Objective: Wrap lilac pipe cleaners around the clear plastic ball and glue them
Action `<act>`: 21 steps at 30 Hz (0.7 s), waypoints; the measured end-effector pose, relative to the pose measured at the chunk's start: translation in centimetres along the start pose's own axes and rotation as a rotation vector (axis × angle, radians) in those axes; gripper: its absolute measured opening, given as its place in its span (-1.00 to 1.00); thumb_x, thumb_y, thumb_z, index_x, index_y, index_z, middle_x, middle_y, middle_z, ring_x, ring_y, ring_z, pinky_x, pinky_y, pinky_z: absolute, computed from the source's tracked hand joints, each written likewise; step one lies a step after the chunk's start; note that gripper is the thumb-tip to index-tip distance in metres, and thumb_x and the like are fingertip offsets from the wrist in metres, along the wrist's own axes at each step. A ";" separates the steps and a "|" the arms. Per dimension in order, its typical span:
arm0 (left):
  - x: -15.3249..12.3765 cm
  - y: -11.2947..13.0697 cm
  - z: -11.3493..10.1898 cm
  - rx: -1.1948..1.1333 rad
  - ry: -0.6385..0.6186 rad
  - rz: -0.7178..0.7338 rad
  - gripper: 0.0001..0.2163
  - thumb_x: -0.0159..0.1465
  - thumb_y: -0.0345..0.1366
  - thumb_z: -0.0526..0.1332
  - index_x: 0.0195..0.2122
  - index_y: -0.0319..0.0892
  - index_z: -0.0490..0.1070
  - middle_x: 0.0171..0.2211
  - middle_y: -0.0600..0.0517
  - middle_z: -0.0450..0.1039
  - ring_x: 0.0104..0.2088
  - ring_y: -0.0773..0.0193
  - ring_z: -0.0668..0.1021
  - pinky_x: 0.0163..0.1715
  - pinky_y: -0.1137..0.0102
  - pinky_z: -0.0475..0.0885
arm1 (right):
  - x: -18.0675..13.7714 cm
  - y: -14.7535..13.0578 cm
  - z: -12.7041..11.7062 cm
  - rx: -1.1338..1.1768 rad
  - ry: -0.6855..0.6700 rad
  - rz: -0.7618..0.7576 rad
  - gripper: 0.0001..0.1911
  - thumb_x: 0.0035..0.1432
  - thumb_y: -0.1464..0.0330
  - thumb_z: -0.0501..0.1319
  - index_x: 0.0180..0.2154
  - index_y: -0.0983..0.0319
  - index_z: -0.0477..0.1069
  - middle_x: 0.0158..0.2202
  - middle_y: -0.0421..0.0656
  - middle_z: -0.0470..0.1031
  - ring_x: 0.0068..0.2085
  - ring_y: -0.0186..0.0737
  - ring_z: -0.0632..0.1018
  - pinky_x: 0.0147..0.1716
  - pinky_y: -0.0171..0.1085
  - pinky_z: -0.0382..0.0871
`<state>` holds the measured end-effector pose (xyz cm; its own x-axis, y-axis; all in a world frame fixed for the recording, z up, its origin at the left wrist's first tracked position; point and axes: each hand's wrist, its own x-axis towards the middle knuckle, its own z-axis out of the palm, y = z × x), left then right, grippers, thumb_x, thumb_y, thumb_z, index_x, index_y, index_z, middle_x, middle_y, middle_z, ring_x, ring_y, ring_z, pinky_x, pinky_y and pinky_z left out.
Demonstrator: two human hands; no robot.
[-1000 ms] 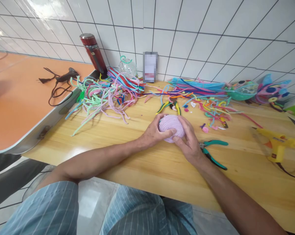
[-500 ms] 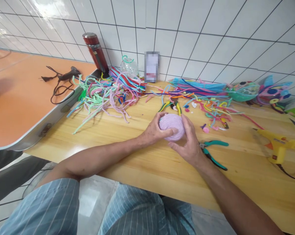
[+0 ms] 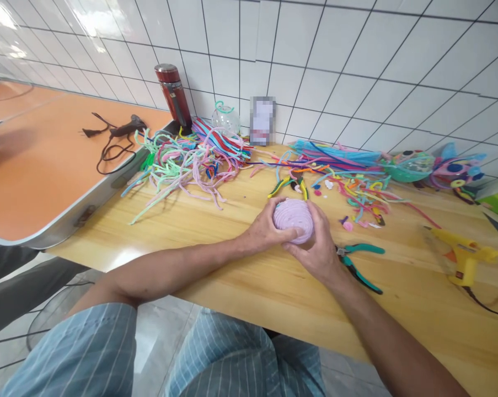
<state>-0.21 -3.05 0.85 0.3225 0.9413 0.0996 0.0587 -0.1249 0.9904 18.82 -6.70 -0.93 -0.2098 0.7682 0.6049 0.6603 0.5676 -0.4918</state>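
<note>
A pale purple dome of coiled pipe cleaner (image 3: 293,218) sits between both hands over the wooden table (image 3: 249,286). My left hand (image 3: 265,229) wraps its left side, thumb laid across the front. My right hand (image 3: 317,245) cups the right side and underside, fingers curled round it. Both hands are closed on the dome. Teal-handled pliers (image 3: 358,263) lie on the table just right of my right hand, partly hidden by it.
Loose pipe cleaners (image 3: 182,162) are heaped at the back left, more of them (image 3: 339,165) at the back right. A yellow glue gun (image 3: 464,255) lies at right, a red flask (image 3: 173,97) by the tiled wall, a black glue gun (image 3: 122,130) on the orange table (image 3: 33,165).
The hands have shifted slightly on the purple dome, closing tighter round it; the view has tilted a little. Nothing else on the table has moved.
</note>
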 end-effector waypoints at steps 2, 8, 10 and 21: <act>0.0 -0.1 0.0 0.031 0.009 0.023 -0.05 0.02 0.02 0.56 0.35 -0.21 0.19 0.32 -0.26 0.35 0.29 -0.16 0.47 0.34 0.00 0.39 | -0.1 -0.1 0.1 -0.005 -0.002 0.011 0.16 0.13 0.10 0.49 0.55 0.03 -0.11 0.48 0.10 0.22 0.46 0.26 0.32 0.37 0.33 0.33; -0.3 -0.2 -0.4 -0.194 -0.084 0.097 -0.16 0.21 0.28 0.36 0.35 -0.14 0.20 0.35 -0.26 0.32 0.34 -0.18 0.43 0.32 -0.05 0.41 | 0.2 -0.6 -0.4 0.190 0.081 0.221 0.06 0.07 0.08 0.52 0.47 0.08 0.11 0.44 0.09 0.29 0.44 0.21 0.35 0.42 0.29 0.27; -0.3 -0.3 -0.4 -0.265 -0.144 0.078 -0.15 0.22 0.28 0.37 0.38 -0.07 0.16 0.40 -0.25 0.26 0.35 -0.20 0.44 0.26 -0.06 0.47 | 0.5 -0.7 -0.7 0.384 0.110 0.377 0.09 0.05 0.00 0.52 0.46 0.12 0.10 0.44 0.11 0.30 0.43 0.21 0.38 0.40 0.26 0.30; 0.7 -0.9 0.4 -0.277 -0.093 0.102 0.06 0.01 0.15 0.58 0.41 -0.17 0.12 0.40 -0.31 0.27 0.40 -0.22 0.39 0.42 -0.08 0.32 | 0.2 -0.1 -1.1 0.621 0.130 0.410 -0.21 0.32 -0.16 0.20 0.43 0.03 0.26 0.50 -0.04 0.28 0.50 0.14 0.29 0.46 0.19 0.19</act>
<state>0.31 -2.43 0.01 0.3990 0.8941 0.2035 -0.2343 -0.1151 0.9653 19.46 -6.94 -0.05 0.0777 0.9344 0.3477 0.1310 0.3361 -0.9327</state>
